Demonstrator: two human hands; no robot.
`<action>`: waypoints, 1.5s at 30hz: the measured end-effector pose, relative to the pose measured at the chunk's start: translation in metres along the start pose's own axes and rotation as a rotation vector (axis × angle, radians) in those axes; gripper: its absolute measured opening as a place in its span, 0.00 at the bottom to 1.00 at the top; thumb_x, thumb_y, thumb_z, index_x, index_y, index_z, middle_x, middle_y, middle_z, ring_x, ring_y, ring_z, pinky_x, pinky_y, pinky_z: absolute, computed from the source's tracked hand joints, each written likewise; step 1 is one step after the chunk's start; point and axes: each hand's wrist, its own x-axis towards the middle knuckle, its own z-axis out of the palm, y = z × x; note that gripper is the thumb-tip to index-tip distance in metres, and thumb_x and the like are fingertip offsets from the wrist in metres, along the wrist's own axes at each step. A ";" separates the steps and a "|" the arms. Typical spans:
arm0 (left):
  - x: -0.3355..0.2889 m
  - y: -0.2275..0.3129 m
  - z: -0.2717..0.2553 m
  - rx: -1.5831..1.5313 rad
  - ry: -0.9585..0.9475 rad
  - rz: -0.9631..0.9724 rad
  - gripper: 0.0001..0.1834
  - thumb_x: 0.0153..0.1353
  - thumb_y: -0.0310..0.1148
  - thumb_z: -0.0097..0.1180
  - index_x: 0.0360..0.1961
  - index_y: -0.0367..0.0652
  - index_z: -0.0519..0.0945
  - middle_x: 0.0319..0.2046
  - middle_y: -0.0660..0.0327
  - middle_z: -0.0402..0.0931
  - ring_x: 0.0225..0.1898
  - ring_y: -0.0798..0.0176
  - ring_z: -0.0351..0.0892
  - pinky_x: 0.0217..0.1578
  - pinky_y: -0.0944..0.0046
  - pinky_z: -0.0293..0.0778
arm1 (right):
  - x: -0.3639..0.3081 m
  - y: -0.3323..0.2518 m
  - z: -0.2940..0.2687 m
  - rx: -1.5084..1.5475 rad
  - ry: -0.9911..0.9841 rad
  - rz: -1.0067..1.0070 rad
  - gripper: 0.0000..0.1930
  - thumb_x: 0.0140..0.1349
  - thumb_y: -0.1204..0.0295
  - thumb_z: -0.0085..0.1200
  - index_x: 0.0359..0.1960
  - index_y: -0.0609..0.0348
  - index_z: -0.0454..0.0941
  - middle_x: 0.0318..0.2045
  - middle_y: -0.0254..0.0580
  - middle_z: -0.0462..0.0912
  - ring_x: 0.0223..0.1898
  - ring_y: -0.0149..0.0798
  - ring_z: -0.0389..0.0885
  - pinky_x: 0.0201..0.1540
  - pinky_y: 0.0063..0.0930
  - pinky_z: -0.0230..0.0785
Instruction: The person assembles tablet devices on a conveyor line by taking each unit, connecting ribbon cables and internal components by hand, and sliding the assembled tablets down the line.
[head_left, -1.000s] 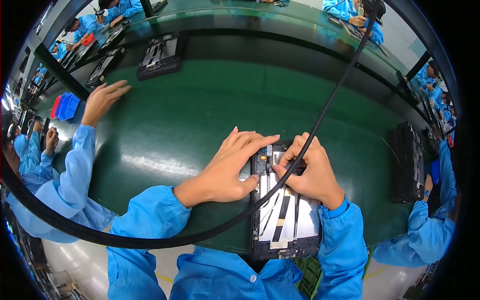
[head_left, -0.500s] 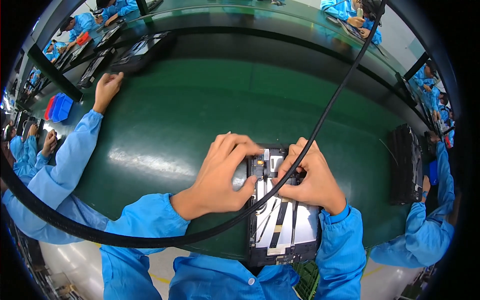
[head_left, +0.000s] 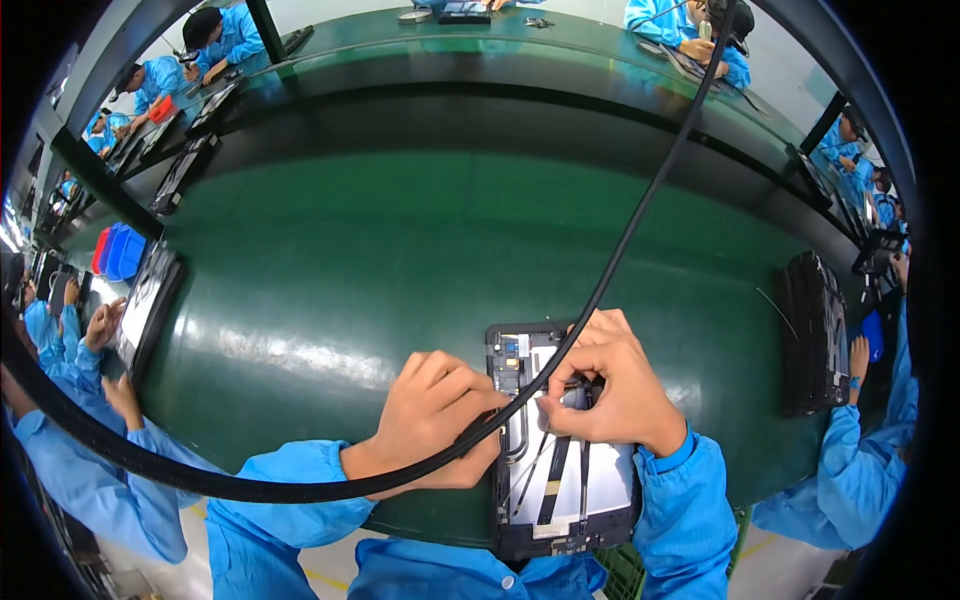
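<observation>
An opened tablet (head_left: 610, 470) with a black frame, a pale inner plate and dark flat ribbon cables lies at the table's front edge. My left hand (head_left: 430, 415) is closed beside its left edge, fingers curled together and tips near the frame. Whatever it holds is hidden, partly by the thick black cable (head_left: 640, 225) crossing the view. Over the tablet's upper right part, my right hand (head_left: 620, 385) is closed in a pinch, thumb and forefinger meeting above the plate. I cannot make out what sits between those fingertips.
A stack of dark tablets (head_left: 815, 335) stands at the right, by a co-worker's hand (head_left: 859, 360). At the left, another tablet (head_left: 150, 305) tilts near a person's hands, with a blue bin (head_left: 124, 252) behind it. A dark rail (head_left: 480, 92) runs along the back.
My left hand has gone from spread fingers over the tablet's upper left to curled ones, lower down. My right hand still pinches. A co-worker's tablet has moved from back left to the left side.
</observation>
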 end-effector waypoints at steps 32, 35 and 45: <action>0.029 -0.018 0.023 0.145 -0.209 0.507 0.16 0.55 0.40 0.71 0.45 0.53 0.94 0.42 0.64 0.83 0.46 0.59 0.85 0.68 0.44 0.71 | -0.040 0.025 -0.045 0.019 -0.031 0.082 0.05 0.51 0.69 0.73 0.25 0.55 0.90 0.20 0.36 0.73 0.30 0.40 0.72 0.35 0.39 0.65; 0.041 -0.008 0.023 0.082 -0.308 0.476 0.20 0.56 0.44 0.72 0.50 0.55 0.94 0.44 0.62 0.80 0.48 0.57 0.84 0.70 0.39 0.67 | -0.044 0.032 -0.051 0.064 -0.082 0.161 0.07 0.52 0.69 0.74 0.26 0.57 0.90 0.17 0.37 0.75 0.25 0.38 0.74 0.30 0.37 0.66; 0.041 0.033 0.043 -0.046 -0.535 0.448 0.25 0.62 0.46 0.69 0.61 0.55 0.92 0.46 0.59 0.81 0.47 0.53 0.76 0.55 0.48 0.73 | -0.049 0.060 -0.060 0.344 -0.218 0.283 0.09 0.61 0.72 0.74 0.27 0.64 0.87 0.20 0.33 0.83 0.23 0.26 0.77 0.29 0.29 0.67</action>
